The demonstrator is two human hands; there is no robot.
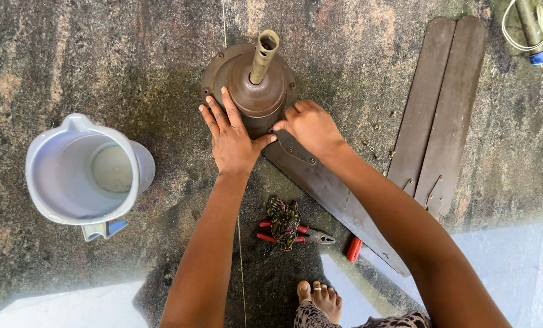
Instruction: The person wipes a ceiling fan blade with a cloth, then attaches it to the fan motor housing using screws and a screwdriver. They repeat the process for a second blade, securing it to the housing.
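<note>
Mottled stone floor [71,61]; fan motor [256,91] at 12 o'clock, blade [332,194] running out toward 4 o'clock; left hand [232,136] flat on housing, fingers spread, gripping nothing; right hand [311,124] curled at blade root, grip unclear, and nearer it.

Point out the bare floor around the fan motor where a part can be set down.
Free: the floor left of the fan motor, above the jug, and the stretch between jug and left hand. Crowded: right of the right hand, with screws, loose blades and pliers.
</note>
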